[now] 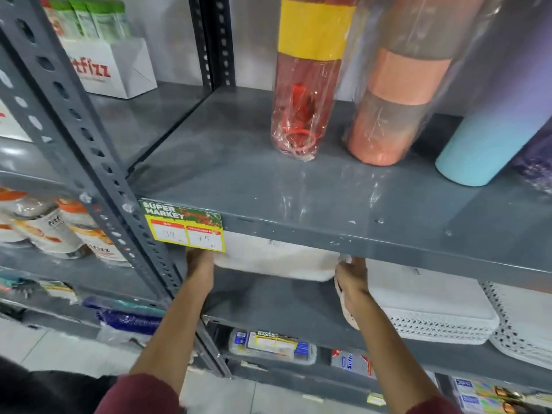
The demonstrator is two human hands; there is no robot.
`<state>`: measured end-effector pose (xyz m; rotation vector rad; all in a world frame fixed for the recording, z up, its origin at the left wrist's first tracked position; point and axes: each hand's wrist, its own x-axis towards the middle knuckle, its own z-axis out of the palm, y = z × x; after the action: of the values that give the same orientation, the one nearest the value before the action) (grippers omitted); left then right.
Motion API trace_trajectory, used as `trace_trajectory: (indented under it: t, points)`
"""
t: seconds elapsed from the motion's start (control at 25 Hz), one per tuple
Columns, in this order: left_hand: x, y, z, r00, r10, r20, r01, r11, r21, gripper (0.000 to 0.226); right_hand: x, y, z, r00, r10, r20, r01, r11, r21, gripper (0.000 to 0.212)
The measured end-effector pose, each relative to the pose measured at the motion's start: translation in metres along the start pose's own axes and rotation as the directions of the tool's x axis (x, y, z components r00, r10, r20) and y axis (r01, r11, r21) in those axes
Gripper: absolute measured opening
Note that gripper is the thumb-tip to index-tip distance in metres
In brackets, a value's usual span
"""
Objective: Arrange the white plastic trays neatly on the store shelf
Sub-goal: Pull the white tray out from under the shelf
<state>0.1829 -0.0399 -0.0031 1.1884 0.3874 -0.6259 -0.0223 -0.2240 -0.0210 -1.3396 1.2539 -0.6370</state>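
Observation:
A white plastic tray (277, 261) sits lifted above the lower shelf board (268, 303), just under the upper shelf's front lip. My left hand (198, 264) holds its left end, with the fingertips hidden behind the price tag. My right hand (352, 279) grips its right end, and a white perforated edge (346, 312) shows under that palm. A flat stack of white trays (430, 303) with perforated sides lies to the right on the same shelf. Another perforated tray (525, 321) lies beyond it.
The upper shelf (298, 186) carries wrapped bottles (304, 85) and a light blue tumbler (478, 150). A yellow and green price tag (185, 225) hangs on its lip. A grey slotted upright (89, 162) stands left of my arms. Packaged goods (271, 345) fill the shelves below.

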Motion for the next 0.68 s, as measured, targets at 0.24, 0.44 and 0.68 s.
trace_trajectory:
  t: [0.24, 0.44, 0.68]
  points:
    - [0.018, -0.032, -0.043, 0.959, 0.28, -0.046, -0.221, 0.84, 0.496, 0.076, 0.007, 0.002, -0.027, 0.967, 0.106, 0.233, -0.189, 0.91, 0.37, 0.044]
    - [-0.007, -0.042, -0.034, 0.931, 0.286, -0.225, -0.091, 0.783, 0.615, 0.045, 0.033, 0.047, -0.03, 0.873, 0.102, 0.477, -0.111, 0.994, -0.008, 0.103]
    - [-0.077, -0.107, 0.039, 0.653, 0.689, 0.314, -0.7, 0.391, 0.597, 0.043, 0.023, 0.009, -0.173, 0.963, -0.246, -0.108, 0.211, 0.941, -0.264, 0.025]
